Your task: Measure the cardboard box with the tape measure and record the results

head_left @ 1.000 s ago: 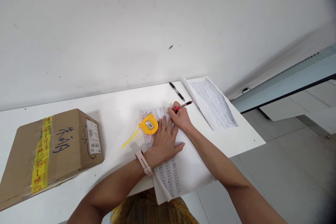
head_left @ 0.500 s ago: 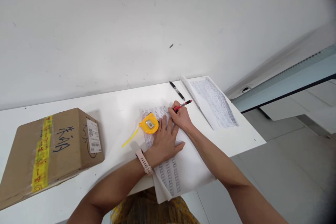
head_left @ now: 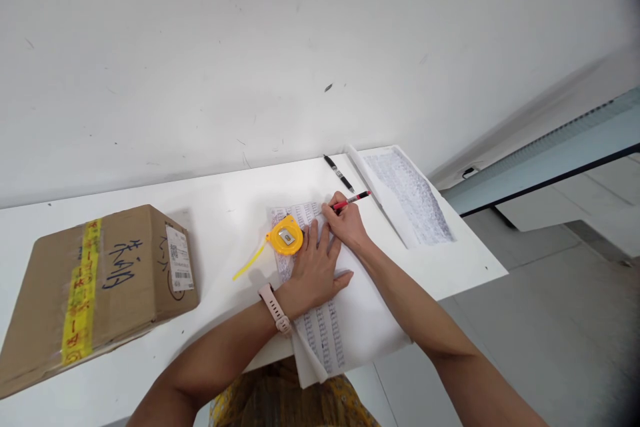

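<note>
Left hand [head_left: 316, 271] lies flat on the papers [head_left: 324, 341], fingers slightly spread, gripping nothing, right beside the yellow tape measure [head_left: 285, 236] resting on those pages. Just beyond, the right hand [head_left: 346, 221] curls closed around the red pen [head_left: 353, 200]; fingers hide the tip, so I can't tell if it touches. Farther back, a black pen [head_left: 339, 173] lies near another sheet [head_left: 407, 199].

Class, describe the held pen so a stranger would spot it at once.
On the white table, find the printed sheets beneath the left hand. Near their far edge, the right hand holds a pen. Unlike the mostly black pen lying beyond it, this one has a red barrel section.
</note>
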`<state>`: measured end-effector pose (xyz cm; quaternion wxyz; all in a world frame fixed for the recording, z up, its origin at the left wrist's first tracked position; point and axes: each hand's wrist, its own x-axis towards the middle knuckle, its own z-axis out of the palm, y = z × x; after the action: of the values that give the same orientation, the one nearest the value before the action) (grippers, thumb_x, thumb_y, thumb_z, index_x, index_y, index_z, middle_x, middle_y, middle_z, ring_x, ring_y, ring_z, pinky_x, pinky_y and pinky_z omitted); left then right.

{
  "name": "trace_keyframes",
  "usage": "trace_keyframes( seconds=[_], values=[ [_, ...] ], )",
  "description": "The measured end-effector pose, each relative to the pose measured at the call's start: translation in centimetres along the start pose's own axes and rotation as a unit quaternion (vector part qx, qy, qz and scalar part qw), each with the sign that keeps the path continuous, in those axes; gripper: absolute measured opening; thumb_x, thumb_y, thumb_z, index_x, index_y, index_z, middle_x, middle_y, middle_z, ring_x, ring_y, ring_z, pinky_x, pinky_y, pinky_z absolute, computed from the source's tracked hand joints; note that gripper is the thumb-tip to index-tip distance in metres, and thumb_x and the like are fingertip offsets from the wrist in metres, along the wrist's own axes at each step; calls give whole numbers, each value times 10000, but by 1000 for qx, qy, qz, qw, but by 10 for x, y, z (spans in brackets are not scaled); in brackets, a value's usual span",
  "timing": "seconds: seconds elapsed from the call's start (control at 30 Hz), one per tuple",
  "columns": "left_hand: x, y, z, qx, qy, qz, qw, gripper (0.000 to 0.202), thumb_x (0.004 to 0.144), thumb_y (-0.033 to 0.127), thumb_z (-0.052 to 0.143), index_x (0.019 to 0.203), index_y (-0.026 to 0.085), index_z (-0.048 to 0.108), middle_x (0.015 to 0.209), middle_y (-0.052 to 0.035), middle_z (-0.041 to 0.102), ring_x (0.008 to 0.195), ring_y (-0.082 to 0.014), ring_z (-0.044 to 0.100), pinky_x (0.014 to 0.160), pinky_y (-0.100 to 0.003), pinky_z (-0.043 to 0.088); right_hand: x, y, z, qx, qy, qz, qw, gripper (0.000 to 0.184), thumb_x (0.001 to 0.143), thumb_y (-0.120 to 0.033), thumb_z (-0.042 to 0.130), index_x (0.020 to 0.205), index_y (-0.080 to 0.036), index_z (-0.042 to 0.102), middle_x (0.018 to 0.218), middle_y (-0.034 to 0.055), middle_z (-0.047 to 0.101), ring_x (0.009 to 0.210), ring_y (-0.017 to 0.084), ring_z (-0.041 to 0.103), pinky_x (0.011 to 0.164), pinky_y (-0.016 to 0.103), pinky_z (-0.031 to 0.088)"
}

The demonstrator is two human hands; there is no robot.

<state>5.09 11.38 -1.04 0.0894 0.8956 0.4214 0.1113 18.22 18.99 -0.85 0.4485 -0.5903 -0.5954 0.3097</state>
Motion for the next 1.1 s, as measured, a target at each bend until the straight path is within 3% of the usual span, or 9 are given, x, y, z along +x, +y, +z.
trace_keyframes(
  seconds=[0.27, 0.43, 0.67, 1.1],
  values=[
    [-1, 0, 0, 2, -2, -3, 1000, 750, 904, 587, 507, 1458, 94, 395, 1579, -231, 296, 1477, -442, 158, 1171, -595, 187, 5, 3, -4, 71, 66, 9, 995, 216, 815, -378, 591, 743, -234, 447, 666, -47, 461, 617, 130, 441, 596, 265, 386],
    [0, 0, -2, 0, -9, -3, 1000, 752, 911, 576, 504, 1466, 81, 393, 1583, -244, 276, 1472, -462, 151, 1173, -602, 180, 8, 4, -4, 128, 31, 26, 991, 242, 808, -404, 635, 841, -238, 463, 677, -48, 497, 600, 132, 478, 599, 276, 409],
    [2, 0, -3, -2, -23, -5, 1000, 760, 913, 579, 498, 1471, 74, 391, 1582, -245, 277, 1474, -462, 136, 1171, -607, 182, 6, 3, -9, 40, 30, -7, 999, 255, 818, -345, 605, 666, -230, 435, 592, -59, 404, 564, 124, 389, 554, 272, 330],
    [2, 0, 0, -6, -21, -5, 1000, 771, 914, 575, 497, 1485, 72, 374, 1580, -248, 280, 1475, -464, 123, 1171, -610, 177, 7, 4, -6, 16, -12, -3, 1000, 260, 822, -333, 593, 658, -230, 420, 561, -66, 370, 538, 120, 360, 518, 268, 281]
  ],
)
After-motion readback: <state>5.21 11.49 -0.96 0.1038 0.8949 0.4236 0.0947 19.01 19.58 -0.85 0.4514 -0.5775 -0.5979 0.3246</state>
